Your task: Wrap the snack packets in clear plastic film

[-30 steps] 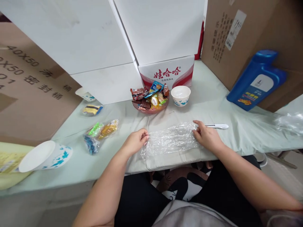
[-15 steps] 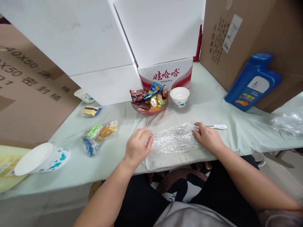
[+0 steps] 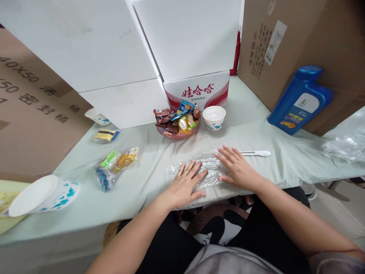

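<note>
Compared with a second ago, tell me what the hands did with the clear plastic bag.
Both hands let go of the bag's ends. The left hand slid right and the right hand slid left. Both now lie flat, fingers spread, on the clear plastic bag, which looks pressed flatter. The dish of sweets, white bowl, white pen-like tool and blue bottle stayed put.

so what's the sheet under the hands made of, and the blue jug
Sheet: likely thin clear plastic film, glossy; it crinkles and glints, and the cloth shows through it. Jug: probably moulded hard plastic, smooth opaque blue with a slight sheen.
</note>
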Demonstrator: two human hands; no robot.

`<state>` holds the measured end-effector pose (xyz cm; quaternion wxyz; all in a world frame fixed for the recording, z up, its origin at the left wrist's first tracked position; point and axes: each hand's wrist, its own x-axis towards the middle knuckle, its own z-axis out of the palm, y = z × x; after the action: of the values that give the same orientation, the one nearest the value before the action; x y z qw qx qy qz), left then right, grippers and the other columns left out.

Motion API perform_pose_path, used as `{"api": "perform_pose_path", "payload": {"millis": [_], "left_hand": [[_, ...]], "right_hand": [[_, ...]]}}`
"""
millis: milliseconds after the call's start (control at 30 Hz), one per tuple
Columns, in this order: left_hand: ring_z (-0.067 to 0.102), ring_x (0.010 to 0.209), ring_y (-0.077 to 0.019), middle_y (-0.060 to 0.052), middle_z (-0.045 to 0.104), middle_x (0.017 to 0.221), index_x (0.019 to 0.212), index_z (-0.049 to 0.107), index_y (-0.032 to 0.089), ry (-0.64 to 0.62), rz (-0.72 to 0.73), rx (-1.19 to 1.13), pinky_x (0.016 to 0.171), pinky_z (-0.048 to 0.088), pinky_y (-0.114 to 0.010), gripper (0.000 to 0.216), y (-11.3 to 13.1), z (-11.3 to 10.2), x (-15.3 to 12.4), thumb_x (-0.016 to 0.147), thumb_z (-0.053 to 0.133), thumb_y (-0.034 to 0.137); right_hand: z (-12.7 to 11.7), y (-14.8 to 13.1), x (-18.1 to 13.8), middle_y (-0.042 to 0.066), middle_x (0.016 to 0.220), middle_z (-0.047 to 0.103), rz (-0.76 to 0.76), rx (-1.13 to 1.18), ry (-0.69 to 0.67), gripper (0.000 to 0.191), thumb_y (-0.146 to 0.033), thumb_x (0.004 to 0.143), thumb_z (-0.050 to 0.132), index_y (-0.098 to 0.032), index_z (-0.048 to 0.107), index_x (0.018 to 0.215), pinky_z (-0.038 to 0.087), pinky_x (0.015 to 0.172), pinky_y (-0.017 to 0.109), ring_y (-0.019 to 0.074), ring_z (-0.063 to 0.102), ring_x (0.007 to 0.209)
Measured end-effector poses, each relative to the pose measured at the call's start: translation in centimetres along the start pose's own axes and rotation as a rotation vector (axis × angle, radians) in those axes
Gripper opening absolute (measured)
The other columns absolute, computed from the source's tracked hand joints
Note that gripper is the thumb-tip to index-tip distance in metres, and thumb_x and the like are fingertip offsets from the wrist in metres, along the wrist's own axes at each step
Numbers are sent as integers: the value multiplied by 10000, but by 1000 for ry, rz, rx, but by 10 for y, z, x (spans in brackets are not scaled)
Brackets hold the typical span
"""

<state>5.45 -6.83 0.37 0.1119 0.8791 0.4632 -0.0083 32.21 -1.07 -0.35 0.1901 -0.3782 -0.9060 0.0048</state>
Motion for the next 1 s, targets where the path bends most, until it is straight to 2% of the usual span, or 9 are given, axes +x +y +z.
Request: {"api": "perform_pose_path", "payload": {"millis": [67,133,267,367,467,567,700,900,1000], "left_hand": [[21,1488,-339,-94,110,1621,1512,265,294,-28,-45,0,1174,75,-582,785,-9,-2,1,852,560,601],[17,1487,-349,-104,90,1621,1526,229,271,-70,-150,-4,1174,79,-577,859,-25,-7,-1,825,566,636],[20,1478,-396,-165,74,1617,1529,211,201,-40,-379,-1,1158,115,-597,1003,-47,-24,-14,742,648,642],[135,1454,-398,-163,221,1569,1423,399,197,47,-283,-49,1146,227,-552,936,-37,-36,-26,640,779,541],[414,1275,-307,-98,503,1294,1061,610,208,27,-125,-145,1036,408,-428,501,-17,-42,-30,638,817,380],[512,1097,-236,-42,576,1063,782,600,201,-31,-70,-191,921,456,-356,151,-13,-43,-28,715,736,193],[541,1029,-205,-28,591,999,679,586,194,-33,-48,-207,878,455,-321,154,-26,-46,-29,728,592,47],[544,1070,-244,-46,593,1079,830,591,204,3,-109,-212,899,471,-365,218,-32,-44,-32,663,720,148],[552,1083,-232,-46,604,1083,720,588,200,2,-85,-215,905,464,-350,115,-32,-43,-31,723,605,86]], "right_hand": [[13,-7,1,176,1526,359,-72,-1,-159,845,-691,847,492,-117,394,1460,206,1139,574,377,240,1432],[20,-8,2,184,1546,310,-42,5,-246,887,-708,844,475,-106,350,1483,173,1145,590,384,184,1448],[8,-2,0,197,1556,282,-47,84,-237,920,-725,821,498,-95,359,1477,158,1155,581,381,129,1461],[-12,6,-3,173,1517,368,-165,221,-198,888,-728,766,580,-141,452,1419,241,1142,536,358,192,1445],[-23,13,-4,142,1387,512,-251,353,-217,669,-641,763,662,-185,602,1247,341,1091,486,328,347,1353],[-23,18,-4,123,1232,596,-240,412,-235,422,-529,792,696,-200,679,1056,414,1013,458,293,482,1198],[-22,21,-4,114,1126,627,-193,407,-208,197,-363,832,688,-187,685,920,441,959,436,259,537,1088],[-31,19,-5,109,1108,633,-180,393,-208,34,-213,809,651,-184,658,828,456,936,425,247,556,1050],[-33,20,-6,94,1055,650,-177,421,-184,113,-138,842,549,-191,644,809,465,909,394,219,576,1005]]}}
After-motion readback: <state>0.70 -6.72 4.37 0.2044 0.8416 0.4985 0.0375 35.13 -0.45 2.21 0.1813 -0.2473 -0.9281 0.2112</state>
